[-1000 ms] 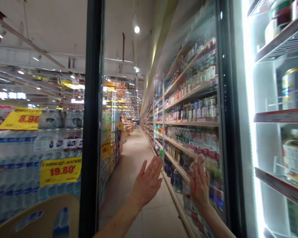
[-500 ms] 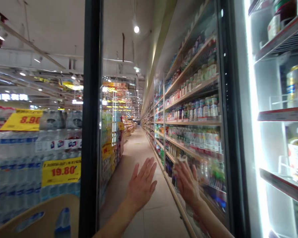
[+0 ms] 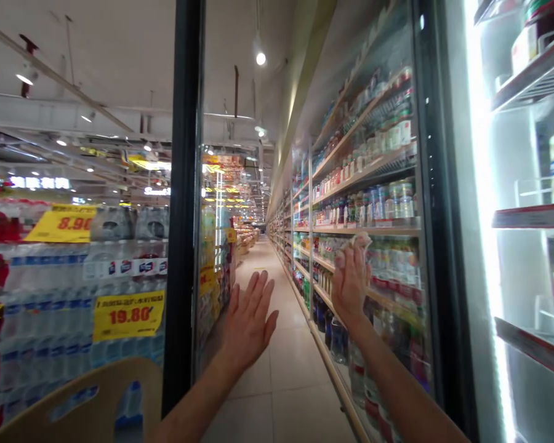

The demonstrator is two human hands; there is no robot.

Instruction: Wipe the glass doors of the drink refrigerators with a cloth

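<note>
A glass fridge door [image 3: 305, 123] in a black frame [image 3: 184, 246] stands open in front of me, and the shop aisle shows through it. My left hand [image 3: 247, 320] lies flat on the glass with its fingers stretched out, holding nothing. My right hand [image 3: 349, 283] is higher and further right on the same pane. It presses a small pale cloth [image 3: 361, 241] against the glass, and the cloth sticks out above the fingertips.
The lit fridge interior [image 3: 526, 215] with shelves of jars is at the right. A beige chair back [image 3: 74, 400] is at the bottom left. Stacked water bottle packs with yellow price signs [image 3: 128, 315] fill the left. Long drink shelves [image 3: 364, 231] line the aisle beyond the glass.
My right hand with the cloth has slid left and then up across the glass. My left hand has shifted a little left and stayed flat on the pane.
</note>
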